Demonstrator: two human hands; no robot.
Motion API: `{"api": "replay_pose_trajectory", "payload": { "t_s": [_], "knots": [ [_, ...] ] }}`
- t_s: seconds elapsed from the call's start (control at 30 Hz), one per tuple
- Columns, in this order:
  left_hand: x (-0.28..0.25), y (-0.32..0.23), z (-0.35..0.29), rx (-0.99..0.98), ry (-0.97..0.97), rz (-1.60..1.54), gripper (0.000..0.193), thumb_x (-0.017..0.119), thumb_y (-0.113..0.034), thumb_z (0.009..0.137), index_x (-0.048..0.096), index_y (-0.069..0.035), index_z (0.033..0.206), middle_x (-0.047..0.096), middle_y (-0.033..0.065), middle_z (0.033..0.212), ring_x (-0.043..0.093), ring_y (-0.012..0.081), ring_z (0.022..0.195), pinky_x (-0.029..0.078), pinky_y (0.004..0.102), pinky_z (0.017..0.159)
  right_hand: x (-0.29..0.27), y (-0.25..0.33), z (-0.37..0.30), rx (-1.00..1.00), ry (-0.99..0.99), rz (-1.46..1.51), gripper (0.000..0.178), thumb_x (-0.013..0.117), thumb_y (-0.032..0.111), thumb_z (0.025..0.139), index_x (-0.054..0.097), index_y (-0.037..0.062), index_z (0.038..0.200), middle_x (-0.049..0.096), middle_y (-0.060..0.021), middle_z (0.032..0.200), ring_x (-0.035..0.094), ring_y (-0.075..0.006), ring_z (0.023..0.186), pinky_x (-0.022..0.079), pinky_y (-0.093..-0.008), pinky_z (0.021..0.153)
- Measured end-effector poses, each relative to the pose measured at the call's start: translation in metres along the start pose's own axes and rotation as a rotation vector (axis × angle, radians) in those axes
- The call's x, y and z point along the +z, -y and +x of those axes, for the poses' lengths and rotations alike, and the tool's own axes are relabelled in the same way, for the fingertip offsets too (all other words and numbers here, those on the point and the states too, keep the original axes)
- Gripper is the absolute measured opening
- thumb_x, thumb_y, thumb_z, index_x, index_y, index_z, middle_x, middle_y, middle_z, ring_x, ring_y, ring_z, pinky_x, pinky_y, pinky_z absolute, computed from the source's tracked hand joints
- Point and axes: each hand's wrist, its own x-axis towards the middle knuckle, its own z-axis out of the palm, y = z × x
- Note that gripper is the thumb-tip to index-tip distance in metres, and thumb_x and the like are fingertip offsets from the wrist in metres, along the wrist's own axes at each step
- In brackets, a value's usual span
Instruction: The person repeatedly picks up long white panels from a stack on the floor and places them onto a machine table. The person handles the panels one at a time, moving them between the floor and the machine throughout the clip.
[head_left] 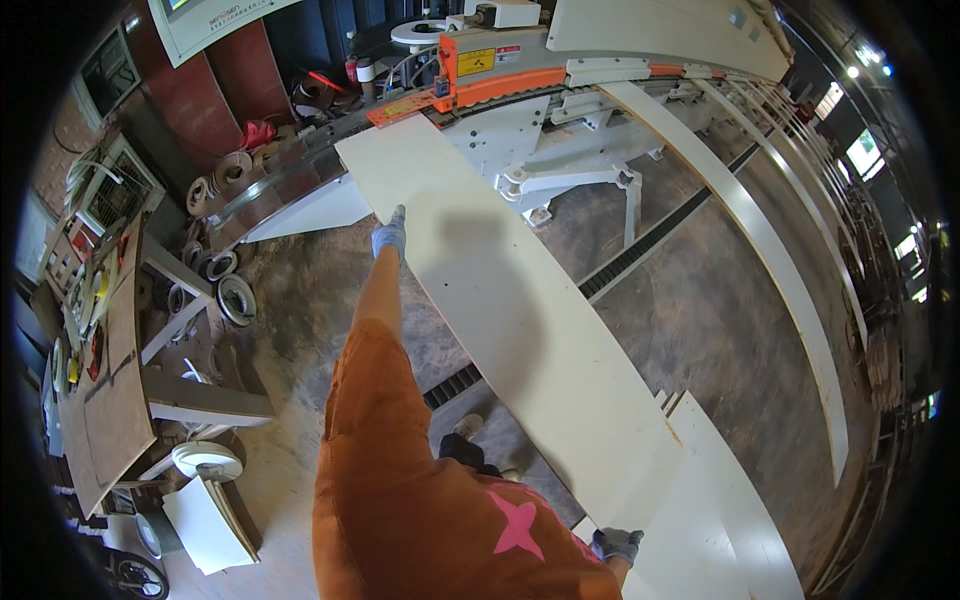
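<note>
A long white board [520, 320] runs from the orange-and-grey machine [500, 75] at the top back toward me. My left hand [390, 236], in a grey glove, is stretched out and grips the board's left edge near its far end. Gloved as well, my right hand [617, 545] holds the board's near end at the bottom of the picture. The board's far end lies against the machine's infeed track. My orange sleeve and shirt fill the lower middle.
A long white guide rail [770, 260] curves off to the right. More white boards [730, 500] lie under the near end. Rolls of edge banding [225, 280] lie on the floor at left, beside a cluttered workbench [100, 380]. The floor is concrete.
</note>
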Motion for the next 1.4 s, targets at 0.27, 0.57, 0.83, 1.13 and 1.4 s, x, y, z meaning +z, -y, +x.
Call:
{"api": "replay_pose_trajectory", "payload": {
  "t_s": [0.27, 0.57, 0.83, 1.13, 1.4],
  "knots": [
    [0.027, -0.001, 0.045, -0.042, -0.120, 0.130, 0.087, 0.051, -0.061, 0.070, 0.035, 0.006, 0.123, 0.038, 0.0238, 0.125, 0.037, 0.0311, 0.118, 0.031, 0.0340, 0.096, -0.041, 0.003, 0.034, -0.005, -0.140, 0.013, 0.033, 0.035, 0.031, 0.077, 0.065, 0.0176, 0.084, 0.062, -0.0055, 0.093, 0.059, -0.0262, 0.088, 0.025, -0.0534, 0.089],
    [0.025, -0.040, 0.022, -0.053, -0.117, 0.181, 0.085, 0.049, -0.060, 0.072, 0.034, 0.006, 0.123, 0.036, 0.0236, 0.127, 0.036, 0.0319, 0.118, 0.030, 0.0347, 0.097, -0.061, 0.008, 0.042, -0.063, -0.122, -0.035, 0.028, 0.040, 0.030, 0.076, 0.065, 0.0179, 0.082, 0.063, -0.0059, 0.090, 0.059, -0.0284, 0.086, 0.031, -0.0509, 0.084],
    [0.051, -0.022, 0.045, 0.013, -0.118, 0.159, 0.085, 0.049, -0.060, 0.072, 0.035, 0.005, 0.124, 0.038, 0.0238, 0.125, 0.037, 0.0319, 0.117, 0.031, 0.0346, 0.096, -0.075, 0.011, 0.038, -0.033, -0.115, -0.040, 0.024, 0.044, 0.028, 0.074, 0.065, 0.0182, 0.079, 0.064, -0.0057, 0.086, 0.060, -0.0306, 0.083, 0.036, -0.0494, 0.081],
    [0.058, -0.029, 0.049, 0.037, -0.115, 0.209, 0.075, 0.047, -0.061, 0.072, 0.047, 0.000, 0.115, 0.051, 0.0223, 0.112, 0.047, 0.0351, 0.106, 0.037, 0.0401, 0.089, -0.153, 0.036, 0.082, -0.096, -0.330, -0.024, 0.024, 0.040, 0.029, 0.078, 0.059, 0.0178, 0.089, 0.058, -0.0054, 0.095, 0.055, -0.0278, 0.091, 0.035, -0.0472, 0.085],
    [0.081, -0.087, 0.002, -0.072, -0.056, 0.042, 0.066, 0.049, -0.055, 0.074, 0.051, 0.001, 0.108, 0.054, 0.0225, 0.106, 0.050, 0.0356, 0.102, 0.039, 0.0400, 0.085, -0.235, 0.049, 0.111, -0.169, -0.391, 0.414, 0.028, 0.037, 0.031, 0.081, 0.052, 0.0174, 0.100, 0.051, -0.0052, 0.106, 0.049, -0.0247, 0.099, 0.033, -0.0450, 0.089]
  ]
}}
